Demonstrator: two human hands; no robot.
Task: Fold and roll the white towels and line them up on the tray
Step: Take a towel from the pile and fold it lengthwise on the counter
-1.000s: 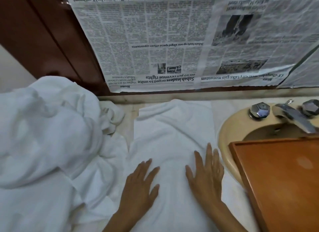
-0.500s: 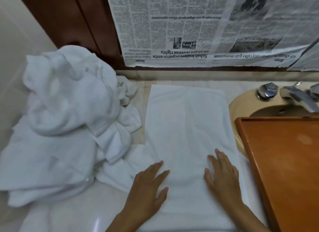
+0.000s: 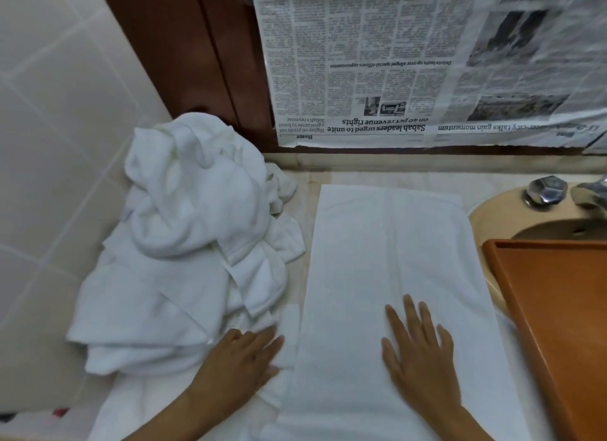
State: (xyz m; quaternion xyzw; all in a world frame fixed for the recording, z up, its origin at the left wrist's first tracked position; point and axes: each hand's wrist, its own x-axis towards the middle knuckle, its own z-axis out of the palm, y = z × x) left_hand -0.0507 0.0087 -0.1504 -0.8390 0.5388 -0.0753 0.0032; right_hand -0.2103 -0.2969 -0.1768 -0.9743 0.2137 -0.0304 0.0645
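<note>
Fingers (image 3: 410,315) of the right hand (image 3: 423,352) lie straight and spread, flat on the near half of the folded towel (image 3: 387,243), gripping nothing. The left hand (image 3: 243,358) rests its straight fingers (image 3: 266,337) on a loose flap at the towel's left edge. The towel lies lengthwise on the counter (image 3: 308,191), between the crumpled pile (image 3: 190,243) and the tray (image 3: 492,260). It looks soft, light and limp, so it is best taken by the near short edge.

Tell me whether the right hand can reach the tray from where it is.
Probably yes. The right hand lies flat on the spread towel, and the tray sits close on its right, with nothing standing between them.
</note>
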